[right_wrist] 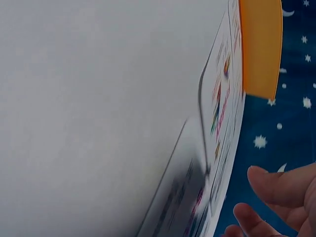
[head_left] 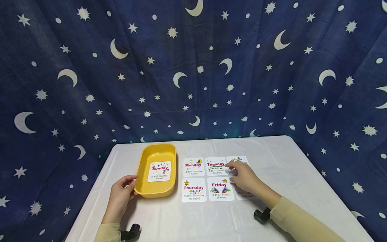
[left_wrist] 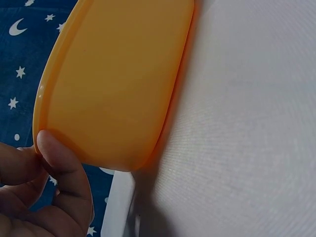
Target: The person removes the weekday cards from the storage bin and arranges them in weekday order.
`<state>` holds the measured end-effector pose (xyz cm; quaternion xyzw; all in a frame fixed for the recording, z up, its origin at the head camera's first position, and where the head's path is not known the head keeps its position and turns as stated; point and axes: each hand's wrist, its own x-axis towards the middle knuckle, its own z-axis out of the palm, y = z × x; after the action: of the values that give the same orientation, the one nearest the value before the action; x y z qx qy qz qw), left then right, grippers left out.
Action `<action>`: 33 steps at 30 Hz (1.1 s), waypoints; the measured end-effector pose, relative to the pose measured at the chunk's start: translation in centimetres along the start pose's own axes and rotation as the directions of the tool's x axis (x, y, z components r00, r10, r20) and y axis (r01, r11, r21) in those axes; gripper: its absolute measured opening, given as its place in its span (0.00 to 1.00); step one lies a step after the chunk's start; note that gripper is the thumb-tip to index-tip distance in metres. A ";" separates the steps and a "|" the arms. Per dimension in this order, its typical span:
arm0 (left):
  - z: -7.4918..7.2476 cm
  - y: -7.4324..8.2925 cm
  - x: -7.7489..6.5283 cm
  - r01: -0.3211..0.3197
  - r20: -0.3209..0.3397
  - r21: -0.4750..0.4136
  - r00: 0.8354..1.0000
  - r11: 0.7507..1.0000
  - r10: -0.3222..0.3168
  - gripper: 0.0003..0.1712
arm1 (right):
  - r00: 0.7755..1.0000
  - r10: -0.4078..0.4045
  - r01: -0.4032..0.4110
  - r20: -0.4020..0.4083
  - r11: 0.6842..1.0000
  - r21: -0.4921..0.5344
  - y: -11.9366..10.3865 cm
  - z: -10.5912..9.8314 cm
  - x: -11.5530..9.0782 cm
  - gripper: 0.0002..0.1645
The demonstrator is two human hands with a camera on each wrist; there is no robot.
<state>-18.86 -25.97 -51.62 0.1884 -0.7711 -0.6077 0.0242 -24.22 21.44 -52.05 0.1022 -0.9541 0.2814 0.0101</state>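
My left hand (head_left: 120, 195) pinches the near left rim of a yellow plastic tray (head_left: 142, 168); the thumb (left_wrist: 61, 158) and fingers show on that rim in the left wrist view. Inside the tray lies a white "Sunday" card (head_left: 159, 171). Over the right end of two rows of weekday cards hovers my right hand (head_left: 245, 174), its thumb and fingers apart and nothing between them. It partly hides the top right card (head_left: 239, 158) and the bottom right card (head_left: 246, 195). Closest on its left are the "Tuesday" card (head_left: 216, 166) and "Friday" card (head_left: 220, 189).
A "Monday" card (head_left: 193, 167) and a "Thursday" card (head_left: 194, 190) form the left column beside the tray. All lie flat on a white-covered table (head_left: 199, 222). Behind it hangs a dark blue curtain (head_left: 193, 94) with moons and stars.
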 end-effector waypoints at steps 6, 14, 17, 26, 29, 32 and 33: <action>0.1 0.0 0.0 -0.001 -0.003 0.001 1.000 1.000 0.001 0.19 | 1.000 -0.022 0.022 0.007 0.999 0.029 -1.7 1.5 0.5 0.39; 0.1 0.0 0.0 -0.004 0.001 -0.004 1.000 1.000 0.004 0.19 | 0.997 -0.075 0.073 0.024 0.995 0.072 -4.0 3.3 0.8 0.36; 0.1 0.1 0.0 -0.007 0.001 -0.009 1.000 1.000 0.007 0.19 | 0.995 -0.093 0.090 0.028 0.993 0.082 -5.0 4.0 0.8 0.36; 0.0 0.2 -0.2 -0.001 -0.007 0.006 1.000 1.000 0.001 0.19 | 0.965 -0.260 0.259 0.031 0.965 0.054 -8.6 6.1 1.3 0.39; 0.0 0.1 -0.2 -0.002 -0.005 0.004 1.000 1.000 0.002 0.19 | 0.951 -0.307 0.306 0.034 0.952 0.027 -9.8 6.7 1.6 0.40; 0.1 0.1 -0.2 -0.003 -0.003 0.000 1.000 1.000 0.003 0.19 | 0.939 -0.339 0.339 0.054 0.941 0.000 -11.0 7.2 1.7 0.42; 0.1 0.1 -0.2 -0.003 -0.005 0.000 1.000 1.000 0.003 0.19 | 0.935 -0.350 0.352 0.064 0.936 -0.018 -11.3 7.3 1.7 0.42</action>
<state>-18.76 -25.81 -51.50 0.1889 -0.7712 -0.6073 0.0270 -23.33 7.89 -52.03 0.2789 -0.9244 0.2579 0.0330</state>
